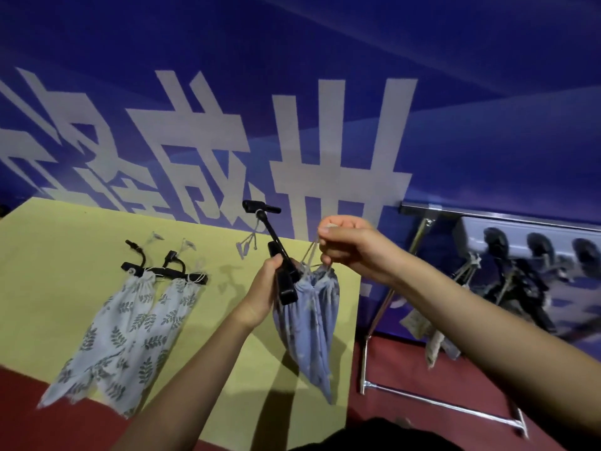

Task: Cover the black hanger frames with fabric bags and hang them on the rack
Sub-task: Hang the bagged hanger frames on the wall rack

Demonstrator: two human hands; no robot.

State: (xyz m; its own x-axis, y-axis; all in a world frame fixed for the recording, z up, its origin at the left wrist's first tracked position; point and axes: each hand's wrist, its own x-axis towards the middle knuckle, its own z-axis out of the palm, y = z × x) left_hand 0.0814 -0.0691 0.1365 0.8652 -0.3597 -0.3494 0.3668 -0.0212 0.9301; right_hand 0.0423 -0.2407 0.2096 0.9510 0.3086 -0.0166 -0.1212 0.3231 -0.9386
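While both hands work above the right part of a yellow worktop, two leaf-print fabric bags lie flat well to the left of the left hand, each already drawn over a black hanger frame whose hook points away from the person. Bare yellow surface lies between those bags and the left hand, and more of it runs beyond the bags to the far edge against a blue wall with large white lettering.

The left hand has its fingers curled round the bar of a third black hanger, lifted clear of the worktop with its hook raised toward the wall. A blue-grey fabric bag hangs from that bar, its tip past the worktop's near right corner. Just right of it, the right hand pinches the bag's drawstring between thumb and fingers, pulling it taut upward.

Further right of the right hand, beyond the worktop's right edge, stands a metal rack with covered hangers on its rail, over red floor.
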